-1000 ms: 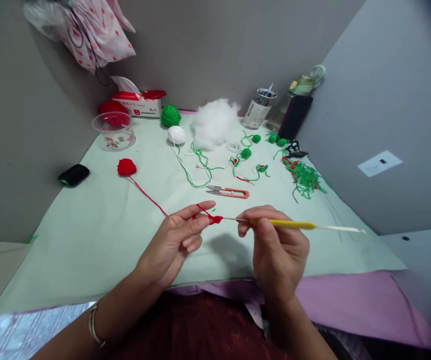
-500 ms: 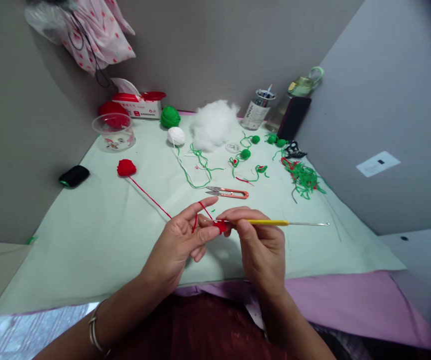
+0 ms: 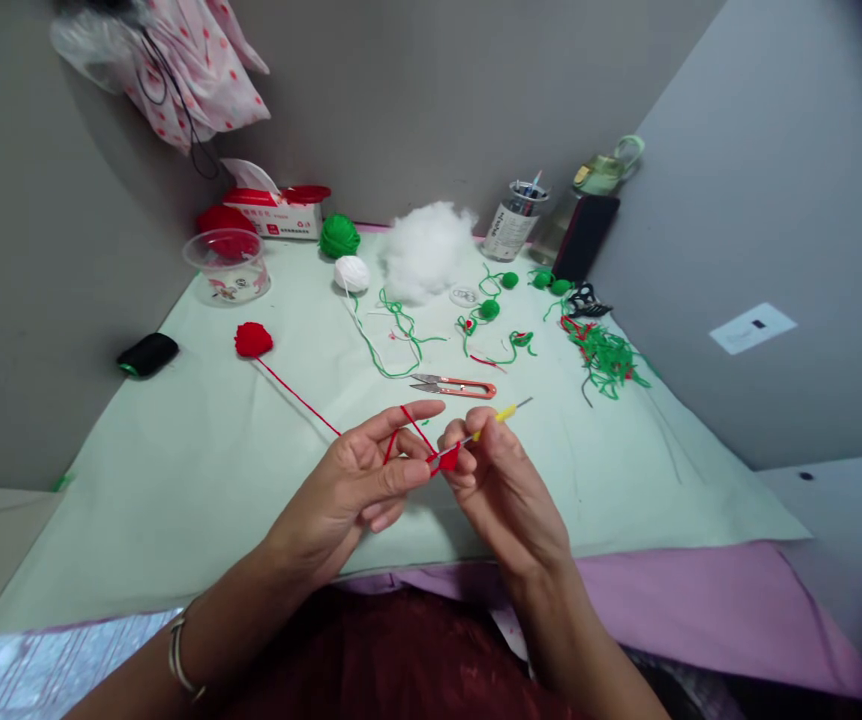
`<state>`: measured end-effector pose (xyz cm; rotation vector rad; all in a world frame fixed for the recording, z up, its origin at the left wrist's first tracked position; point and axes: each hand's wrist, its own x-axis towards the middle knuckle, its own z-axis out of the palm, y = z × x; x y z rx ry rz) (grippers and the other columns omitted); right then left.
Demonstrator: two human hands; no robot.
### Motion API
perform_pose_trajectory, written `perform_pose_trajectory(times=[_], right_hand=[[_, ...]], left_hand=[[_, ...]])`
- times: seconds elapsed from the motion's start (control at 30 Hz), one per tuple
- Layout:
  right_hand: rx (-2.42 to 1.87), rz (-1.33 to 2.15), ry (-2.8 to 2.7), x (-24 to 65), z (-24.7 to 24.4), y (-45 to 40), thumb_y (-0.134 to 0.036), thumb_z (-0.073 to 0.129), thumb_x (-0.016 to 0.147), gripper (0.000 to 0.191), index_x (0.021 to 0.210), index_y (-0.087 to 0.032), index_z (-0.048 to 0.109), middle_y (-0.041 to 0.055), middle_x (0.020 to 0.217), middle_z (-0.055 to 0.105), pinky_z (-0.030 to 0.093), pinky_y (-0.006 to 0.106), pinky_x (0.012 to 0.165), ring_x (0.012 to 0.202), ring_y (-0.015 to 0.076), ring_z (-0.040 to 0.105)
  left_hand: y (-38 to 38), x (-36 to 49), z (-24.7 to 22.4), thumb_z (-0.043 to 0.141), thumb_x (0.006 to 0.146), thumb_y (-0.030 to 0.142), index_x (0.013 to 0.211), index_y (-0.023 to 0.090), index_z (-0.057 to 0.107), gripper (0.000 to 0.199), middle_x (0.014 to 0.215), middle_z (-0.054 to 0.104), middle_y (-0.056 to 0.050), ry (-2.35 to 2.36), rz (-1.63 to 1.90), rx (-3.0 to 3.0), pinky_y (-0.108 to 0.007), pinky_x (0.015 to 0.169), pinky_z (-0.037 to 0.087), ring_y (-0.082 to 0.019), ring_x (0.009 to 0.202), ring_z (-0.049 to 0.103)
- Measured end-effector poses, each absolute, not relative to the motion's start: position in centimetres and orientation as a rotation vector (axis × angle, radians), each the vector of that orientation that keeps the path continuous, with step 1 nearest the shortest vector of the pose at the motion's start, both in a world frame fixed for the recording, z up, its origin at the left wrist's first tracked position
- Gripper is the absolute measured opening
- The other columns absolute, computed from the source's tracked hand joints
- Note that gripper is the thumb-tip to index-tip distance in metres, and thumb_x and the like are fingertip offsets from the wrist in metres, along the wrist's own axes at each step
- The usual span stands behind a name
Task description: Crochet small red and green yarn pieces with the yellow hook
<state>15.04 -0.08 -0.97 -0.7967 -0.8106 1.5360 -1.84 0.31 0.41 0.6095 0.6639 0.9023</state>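
Note:
Between thumb and fingers my left hand (image 3: 360, 470) pinches a small red crochet piece (image 3: 449, 458), with red yarn looped over its raised index finger. That strand runs back to a red yarn ball (image 3: 253, 339) at the left of the table. My right hand (image 3: 510, 480) is closed on a crochet hook (image 3: 506, 412) with a yellow handle, tilted up to the right. The hook's metal tip lies at the red piece, though its exact place in the stitches is too small to see. Thread snips (image 3: 453, 386) with orange handles lie just beyond both hands.
Behind are a white yarn ball (image 3: 351, 273), a green yarn ball (image 3: 339, 236), white stuffing (image 3: 429, 250) and a clear tub (image 3: 230, 275). Green yarn scraps (image 3: 611, 360) lie at right, near a phone (image 3: 586, 238) and a pen jar (image 3: 513, 225). Black thread (image 3: 147, 355) sits far left.
My right hand has turned, swinging the hook from nearly level to a steep slant with its far end pointing away. The left hand still grips the red piece, with the yarn over its finger.

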Motion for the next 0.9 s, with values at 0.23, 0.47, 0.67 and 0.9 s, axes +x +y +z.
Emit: perform_pose_trajectory(times=[0.23,0.47,0.67,0.9], right_hand=[[-0.816,1.338,-0.846,14.2,-1.7,-0.4,-0.043,0.083,0.087,0.019,0.088,-0.025,0.079,0.0012,0.083,0.076,0.056,0.024,0.063,0.062,0.011,0.06],[-0.935,1.035,-1.126,14.3,-1.9,-1.1,-0.029,0.081,0.091,0.004,0.093,-0.028,0.084,0.001,0.09,0.077,0.057,0.028,0.073,0.08,0.0148,0.068],[-0.984,0.959,-1.139,14.2,-1.6,-1.1,-0.02,0.082,0.087,0.006,0.088,-0.027,0.083,-0.0002,0.083,0.076,0.057,0.028,0.068,0.074,0.0145,0.067],[-0.964,0.889,-1.225,13.9,-1.7,-1.3,-0.027,0.075,0.095,0.008,0.093,-0.026,0.083,0.0018,0.085,0.076,0.058,0.03,0.069,0.075,0.0158,0.068]], left_hand=[[0.1,-1.5,0.1,0.094,0.075,0.022,0.125,0.023,0.08,0.051,0.079,0.066,0.003,0.8,1.031,0.708,-0.017,0.045,0.037,-0.003,0.05,0.044],[0.0,-1.1,-0.1,0.093,0.074,0.017,0.143,0.024,0.069,0.073,0.074,0.065,0.006,0.874,1.075,0.764,-0.018,0.044,0.035,-0.005,0.049,0.043],[0.1,-1.1,-0.1,0.093,0.074,0.017,0.137,0.023,0.073,0.066,0.081,0.065,0.004,0.88,1.074,0.76,-0.018,0.046,0.037,-0.004,0.052,0.043],[0.2,-1.0,0.2,0.092,0.074,0.017,0.134,0.022,0.074,0.063,0.073,0.064,0.006,0.816,1.067,0.699,-0.018,0.043,0.031,-0.003,0.047,0.038]])
